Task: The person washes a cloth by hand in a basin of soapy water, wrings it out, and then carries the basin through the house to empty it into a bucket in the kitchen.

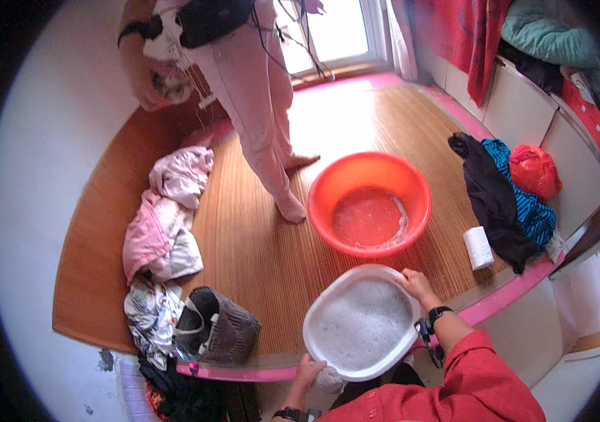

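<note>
Between my two hands is a white plastic basin (360, 322) of foamy, sudsy water. My left hand (310, 370) grips its rim at the near left, and my right hand (417, 285) grips the rim at the upper right. The basin is over the front edge of the mat-covered platform. Just beyond it, a larger orange-red plastic basin (326, 232) stands on the mat, apart from the white one. A little water with some foam along one side shows at its bottom.
Another person (257, 105) in pink trousers stands barefoot beyond, at left. Rumpled clothes (173, 211) and a grey woven-pattern basket (231, 332) line the left side. At right lie a paper roll (478, 248), dark clothing (490, 200) and a red plastic bag (534, 171). The platform's pink edge (257, 373) runs before me.
</note>
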Demonstrator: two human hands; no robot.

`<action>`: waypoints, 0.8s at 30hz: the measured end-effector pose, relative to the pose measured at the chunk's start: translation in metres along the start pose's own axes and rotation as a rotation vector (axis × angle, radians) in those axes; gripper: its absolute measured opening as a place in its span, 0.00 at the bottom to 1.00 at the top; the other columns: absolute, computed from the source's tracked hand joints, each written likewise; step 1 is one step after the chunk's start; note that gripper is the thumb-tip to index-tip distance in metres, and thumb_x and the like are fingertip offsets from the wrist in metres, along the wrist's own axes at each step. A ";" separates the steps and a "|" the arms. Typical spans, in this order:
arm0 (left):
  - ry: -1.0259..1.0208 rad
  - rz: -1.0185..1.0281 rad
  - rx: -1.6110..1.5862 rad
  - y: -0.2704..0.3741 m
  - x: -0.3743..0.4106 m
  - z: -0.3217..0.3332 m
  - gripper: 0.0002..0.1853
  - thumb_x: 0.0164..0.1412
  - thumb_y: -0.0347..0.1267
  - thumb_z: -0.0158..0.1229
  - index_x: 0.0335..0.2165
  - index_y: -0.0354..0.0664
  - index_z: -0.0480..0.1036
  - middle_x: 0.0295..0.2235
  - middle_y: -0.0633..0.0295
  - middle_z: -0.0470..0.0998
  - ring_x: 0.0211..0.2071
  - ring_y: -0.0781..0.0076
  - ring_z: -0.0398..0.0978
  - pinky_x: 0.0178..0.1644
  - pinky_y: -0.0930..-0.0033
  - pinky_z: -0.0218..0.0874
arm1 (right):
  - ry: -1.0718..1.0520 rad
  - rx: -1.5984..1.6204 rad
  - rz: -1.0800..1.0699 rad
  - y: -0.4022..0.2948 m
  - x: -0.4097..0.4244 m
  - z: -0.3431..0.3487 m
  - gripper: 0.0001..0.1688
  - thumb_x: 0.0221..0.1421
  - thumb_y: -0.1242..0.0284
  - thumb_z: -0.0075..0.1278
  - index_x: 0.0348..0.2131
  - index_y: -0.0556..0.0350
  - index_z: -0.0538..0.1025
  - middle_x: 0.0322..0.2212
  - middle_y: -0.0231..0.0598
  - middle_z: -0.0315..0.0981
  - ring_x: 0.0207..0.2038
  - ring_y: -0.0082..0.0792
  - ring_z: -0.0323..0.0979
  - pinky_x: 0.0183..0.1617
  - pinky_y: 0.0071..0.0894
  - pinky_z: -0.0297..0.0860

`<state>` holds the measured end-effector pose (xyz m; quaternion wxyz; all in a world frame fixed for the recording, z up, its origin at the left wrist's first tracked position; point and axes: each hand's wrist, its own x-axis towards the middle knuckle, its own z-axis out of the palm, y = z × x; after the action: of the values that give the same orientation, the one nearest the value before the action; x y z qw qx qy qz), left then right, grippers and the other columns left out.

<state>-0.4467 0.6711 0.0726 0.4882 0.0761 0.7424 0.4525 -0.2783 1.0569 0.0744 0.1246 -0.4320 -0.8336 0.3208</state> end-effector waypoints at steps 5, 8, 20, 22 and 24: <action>0.035 0.057 0.035 0.006 0.004 -0.004 0.25 0.44 0.30 0.61 0.42 0.31 0.64 0.37 0.54 0.72 0.36 0.66 0.71 0.41 0.65 0.64 | 0.144 0.071 0.208 -0.020 -0.019 0.001 0.24 0.48 0.53 0.48 0.27 0.58 0.76 0.26 0.53 0.73 0.32 0.50 0.72 0.35 0.45 0.66; -0.001 0.066 0.067 0.011 0.006 -0.005 0.23 0.44 0.30 0.61 0.39 0.31 0.65 0.35 0.54 0.73 0.36 0.67 0.71 0.40 0.66 0.65 | 0.204 0.138 0.175 -0.008 -0.037 -0.002 0.24 0.47 0.53 0.49 0.24 0.59 0.76 0.24 0.52 0.73 0.30 0.49 0.73 0.34 0.44 0.66; -0.133 0.186 0.382 0.025 -0.002 0.006 0.20 0.44 0.30 0.62 0.37 0.35 0.68 0.34 0.57 0.74 0.36 0.70 0.71 0.41 0.67 0.64 | 0.403 0.310 0.441 0.023 -0.153 -0.042 0.22 0.46 0.56 0.51 0.22 0.58 0.74 0.20 0.48 0.73 0.25 0.45 0.72 0.29 0.41 0.65; -0.138 0.219 0.446 0.037 -0.019 0.017 0.20 0.44 0.31 0.62 0.38 0.35 0.68 0.34 0.57 0.74 0.36 0.70 0.71 0.42 0.67 0.63 | 0.465 0.307 0.393 0.037 -0.178 -0.045 0.20 0.47 0.58 0.51 0.21 0.59 0.74 0.19 0.47 0.72 0.24 0.42 0.72 0.28 0.39 0.64; -0.164 0.227 0.462 0.040 -0.031 0.027 0.21 0.44 0.30 0.62 0.38 0.35 0.68 0.35 0.57 0.74 0.37 0.70 0.71 0.42 0.67 0.63 | 0.493 0.370 0.394 0.048 -0.204 -0.049 0.20 0.48 0.59 0.51 0.21 0.60 0.73 0.19 0.47 0.72 0.23 0.40 0.71 0.27 0.38 0.64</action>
<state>-0.4223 0.6936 0.1194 0.4625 0.3045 0.7707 0.3152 -0.1023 0.9343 0.0951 0.3334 -0.6188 -0.6073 0.3703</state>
